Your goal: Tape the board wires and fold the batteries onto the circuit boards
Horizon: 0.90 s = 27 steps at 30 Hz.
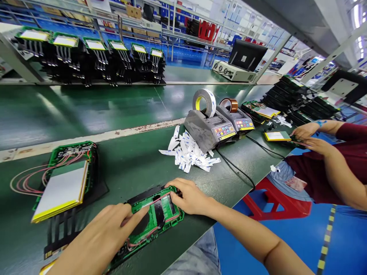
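From a head-worn view, two bare forearms reach in over a green worktop [132,158]. The left hand [99,233] comes from the lower left, palm down, its thumb stretched out over a long, shallow casing of bright green plastic with black parts and thin pink wires [150,229]. Its other fingers are bent toward the casing's far side; whether they grip cannot be told. The right hand [190,196] comes from the lower right, wrist low, and grips the casing's right end, fingers at the far edge and thumb on the inner side. The casing lies at the near edge of the worktop, tilted up to the right in the view.

Counted out: one similar green casing [93,152] sits at the left, with one silver-white battery pack edged in yellow [64,189] leaning on it and looped pink wires beside it. Two grey tape dispensers with lit panels [210,128] stand side by side, carrying two rolls, one white and grey [211,103], one amber [234,105]. One heap of white paper strips [189,152] lies just beside them. Six stacks of black casings [106,68] line the far left. At the right, one co-worker in a dark red top [349,156] holds one smaller battery pack [276,136] in two hands.
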Available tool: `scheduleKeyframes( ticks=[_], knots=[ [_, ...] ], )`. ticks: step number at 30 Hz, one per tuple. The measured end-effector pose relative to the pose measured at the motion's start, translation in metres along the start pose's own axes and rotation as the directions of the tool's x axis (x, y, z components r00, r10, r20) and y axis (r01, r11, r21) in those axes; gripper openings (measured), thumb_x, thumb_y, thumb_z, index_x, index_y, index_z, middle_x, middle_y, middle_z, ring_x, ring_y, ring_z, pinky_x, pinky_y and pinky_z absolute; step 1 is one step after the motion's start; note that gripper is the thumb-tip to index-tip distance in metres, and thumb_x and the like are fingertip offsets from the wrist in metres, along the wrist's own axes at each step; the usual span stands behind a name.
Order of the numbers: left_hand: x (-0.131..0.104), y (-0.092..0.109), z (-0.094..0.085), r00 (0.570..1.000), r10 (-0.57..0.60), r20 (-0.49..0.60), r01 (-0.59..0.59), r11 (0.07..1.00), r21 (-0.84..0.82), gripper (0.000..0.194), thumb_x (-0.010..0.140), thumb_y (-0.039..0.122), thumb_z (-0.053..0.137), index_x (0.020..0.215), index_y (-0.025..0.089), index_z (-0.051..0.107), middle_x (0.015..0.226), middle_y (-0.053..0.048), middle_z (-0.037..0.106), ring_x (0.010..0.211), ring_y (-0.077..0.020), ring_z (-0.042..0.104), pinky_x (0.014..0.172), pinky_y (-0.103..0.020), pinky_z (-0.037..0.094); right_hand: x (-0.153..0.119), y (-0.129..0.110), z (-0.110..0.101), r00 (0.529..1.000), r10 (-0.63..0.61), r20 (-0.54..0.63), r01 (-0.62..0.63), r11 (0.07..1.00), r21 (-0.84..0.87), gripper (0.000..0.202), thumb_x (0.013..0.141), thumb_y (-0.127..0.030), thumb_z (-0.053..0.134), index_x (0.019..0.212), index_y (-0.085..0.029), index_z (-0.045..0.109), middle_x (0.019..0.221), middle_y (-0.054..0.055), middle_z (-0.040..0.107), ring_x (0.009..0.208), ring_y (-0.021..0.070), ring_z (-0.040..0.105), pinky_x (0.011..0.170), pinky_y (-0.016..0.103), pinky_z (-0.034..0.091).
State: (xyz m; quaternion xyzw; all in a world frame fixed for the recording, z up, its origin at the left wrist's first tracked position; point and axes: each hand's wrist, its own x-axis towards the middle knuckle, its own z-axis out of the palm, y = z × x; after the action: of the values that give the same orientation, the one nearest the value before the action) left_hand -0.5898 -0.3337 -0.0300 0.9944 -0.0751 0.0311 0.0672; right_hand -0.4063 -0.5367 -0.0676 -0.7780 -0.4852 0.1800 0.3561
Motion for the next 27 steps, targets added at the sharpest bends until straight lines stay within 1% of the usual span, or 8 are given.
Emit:
scheduleKeyframes(
  ticks=[4, 7, 11, 16, 21, 23, 25, 27],
  knots=[
    [0.017, 0.006, -0.009, 0.993, 0.066, 0.102, -0.084, 0.978, 0.190, 0.066, 0.078, -0.009, 0.044, 0.127, 0.030, 0.064, 0.089, 0.000, 0.063, 0.082, -0.0189, 0.059, 0.079, -0.034, 0.045, 0.004, -0.006, 0.003, 0.999, 0.048, -0.023, -0.050, 0.996, -0.074, 0.024, 0.088, -0.014, 0.053, 0.108, -0.017, 0.066, 0.103, 0.007, 0.071, 0.095, 0.0193, 0.066, 0.088, 0.030, 0.052],
    [0.025, 0.005, -0.009, 0.982, 0.163, 0.090, -0.183, 0.940, 0.288, 0.060, 0.080, -0.007, 0.043, 0.126, 0.026, 0.065, 0.088, -0.002, 0.063, 0.082, -0.0213, 0.058, 0.075, -0.036, 0.043, 0.007, -0.009, 0.003, 0.997, 0.074, -0.015, -0.075, 0.990, -0.117, 0.023, 0.085, -0.011, 0.053, 0.104, -0.018, 0.064, 0.102, 0.007, 0.070, 0.096, 0.0205, 0.066, 0.088, 0.032, 0.051],
    [0.029, 0.007, -0.005, 0.973, 0.226, 0.045, -0.226, 0.901, 0.369, 0.055, 0.078, -0.006, 0.042, 0.117, 0.022, 0.070, 0.083, -0.004, 0.062, 0.079, -0.0223, 0.057, 0.071, -0.037, 0.040, 0.009, -0.012, 0.003, 0.995, 0.101, 0.000, -0.100, 0.986, -0.136, 0.024, 0.083, -0.010, 0.051, 0.103, -0.018, 0.062, 0.101, 0.007, 0.068, 0.095, 0.0212, 0.065, 0.087, 0.032, 0.050],
    [0.029, 0.011, 0.008, 0.987, 0.144, 0.071, -0.160, 0.905, 0.393, 0.045, 0.080, 0.002, 0.049, 0.113, 0.023, 0.072, 0.077, -0.004, 0.058, 0.074, -0.0235, 0.054, 0.067, -0.039, 0.036, 0.010, -0.013, 0.003, 0.991, 0.130, 0.039, -0.122, 0.979, -0.164, 0.025, 0.084, -0.010, 0.049, 0.105, -0.017, 0.060, 0.105, 0.008, 0.067, 0.098, 0.0220, 0.064, 0.087, 0.033, 0.049],
    [0.027, 0.008, 0.019, 0.990, 0.080, 0.116, -0.113, 0.944, 0.311, 0.056, 0.078, 0.003, 0.056, 0.127, 0.028, 0.065, 0.084, -0.003, 0.061, 0.080, -0.0239, 0.055, 0.070, -0.038, 0.034, 0.013, -0.018, -0.004, 0.984, 0.155, 0.092, -0.132, 0.967, -0.220, 0.026, 0.085, -0.011, 0.049, 0.108, -0.017, 0.060, 0.103, 0.008, 0.065, 0.090, 0.0226, 0.061, 0.081, 0.036, 0.049],
    [0.026, 0.008, 0.020, 0.994, 0.066, 0.091, -0.090, 0.949, 0.303, 0.058, 0.075, 0.002, 0.057, 0.126, 0.029, 0.066, 0.085, -0.003, 0.061, 0.081, -0.0239, 0.055, 0.072, -0.038, 0.035, 0.012, -0.022, -0.009, 0.992, 0.074, 0.100, -0.044, 0.960, -0.275, 0.027, 0.088, -0.011, 0.048, 0.111, -0.017, 0.061, 0.106, 0.009, 0.064, 0.094, 0.0232, 0.058, 0.085, 0.037, 0.048],
    [0.025, 0.010, 0.020, 0.996, 0.050, 0.070, -0.071, 0.942, 0.328, 0.057, 0.076, 0.001, 0.055, 0.126, 0.028, 0.066, 0.083, -0.003, 0.060, 0.079, -0.0237, 0.054, 0.072, -0.038, 0.035, 0.010, -0.025, -0.014, 0.992, -0.095, 0.088, 0.118, 0.939, -0.322, 0.027, 0.093, -0.013, 0.048, 0.115, -0.017, 0.063, 0.117, 0.011, 0.062, 0.107, 0.0238, 0.055, 0.094, 0.038, 0.046],
    [0.024, 0.012, 0.018, 0.998, 0.047, 0.053, -0.062, 0.932, 0.358, 0.055, 0.079, 0.000, 0.052, 0.126, 0.027, 0.066, 0.081, -0.004, 0.058, 0.077, -0.0234, 0.053, 0.070, -0.038, 0.034, 0.006, -0.026, -0.017, 0.959, -0.272, 0.084, 0.284, 0.893, -0.350, 0.023, 0.099, -0.022, 0.050, 0.115, -0.019, 0.066, 0.126, 0.011, 0.059, 0.117, 0.0238, 0.050, 0.102, 0.039, 0.043]
  ],
)
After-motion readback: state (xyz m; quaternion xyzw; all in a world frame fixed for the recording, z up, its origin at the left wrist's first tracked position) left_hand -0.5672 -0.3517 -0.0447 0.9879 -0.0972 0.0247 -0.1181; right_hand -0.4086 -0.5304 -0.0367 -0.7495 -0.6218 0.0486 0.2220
